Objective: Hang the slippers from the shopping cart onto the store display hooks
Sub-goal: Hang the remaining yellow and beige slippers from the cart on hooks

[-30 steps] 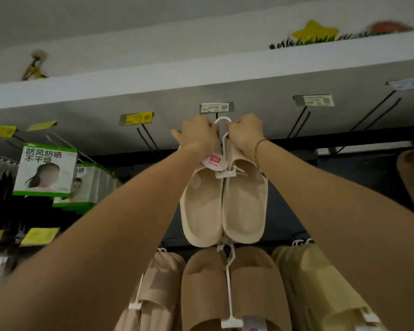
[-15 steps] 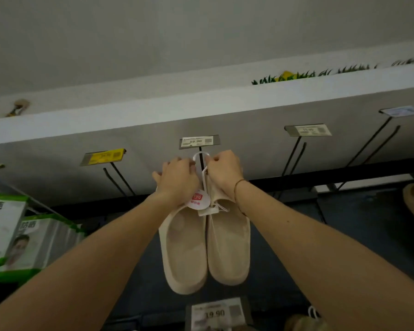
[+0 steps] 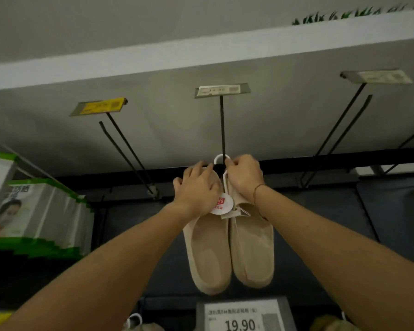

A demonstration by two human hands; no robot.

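**Slippers up at the hook, both hands on the pair**

Slippers: beige pair, soles facing out, joined on a white plastic hanger whose loop sits at the black display hook under the price label. Cannot tell whether the loop is fully over the rod or only against it. Left hand laid over the top of the left slipper, fingers mostly straight and spread, pressing rather than clenching. Right hand curled tight at the hanger neck and the right slipper's upper edge, pinching there. Round red-and-white tag dangling between the wrists.

Likely light, foam-like, a little squashy yet holding shape; little risk of damage. Weak point probably the thin hanger loop, stiff and possibly brittle if twisted. Best held high, near the hanger neck, steering the loop directly; gripping lower down would probably let the pair swing. Matte surface, so slipping seems unlikely. Neighbouring empty hooks well apart to either side.
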